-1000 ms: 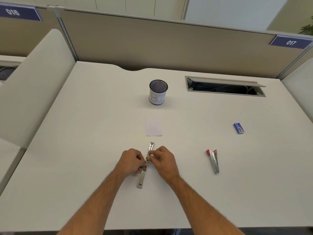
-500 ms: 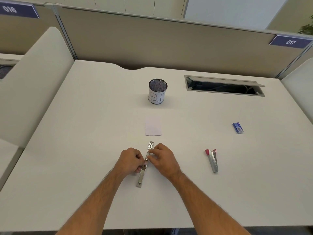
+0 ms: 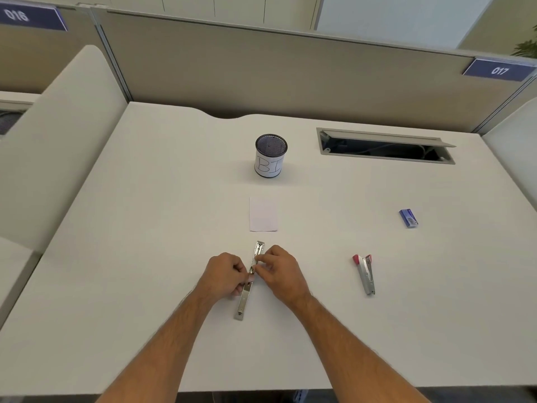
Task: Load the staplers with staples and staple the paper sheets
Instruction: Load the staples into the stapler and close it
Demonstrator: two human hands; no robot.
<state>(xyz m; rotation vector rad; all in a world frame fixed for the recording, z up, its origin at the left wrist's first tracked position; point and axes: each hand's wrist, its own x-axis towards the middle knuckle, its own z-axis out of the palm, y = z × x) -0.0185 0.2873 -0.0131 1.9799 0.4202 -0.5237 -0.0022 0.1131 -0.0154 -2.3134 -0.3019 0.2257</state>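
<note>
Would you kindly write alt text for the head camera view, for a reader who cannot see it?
Both hands, left hand and right hand, pinch the middle of a silver stapler opened out flat on a white desk. Beyond it lie a paper sheet and a mesh pen cup; to the right, a red-tipped stapler and a blue staple box.

left hand + right hand – pinching opened stapler | staples possibly between fingers – unclear

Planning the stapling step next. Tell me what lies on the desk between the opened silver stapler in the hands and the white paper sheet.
Nothing visible does. The opened silver stapler, held by the left hand and right hand, points at the white paper sheet just beyond its far tip; only bare white desk shows between them.
</note>
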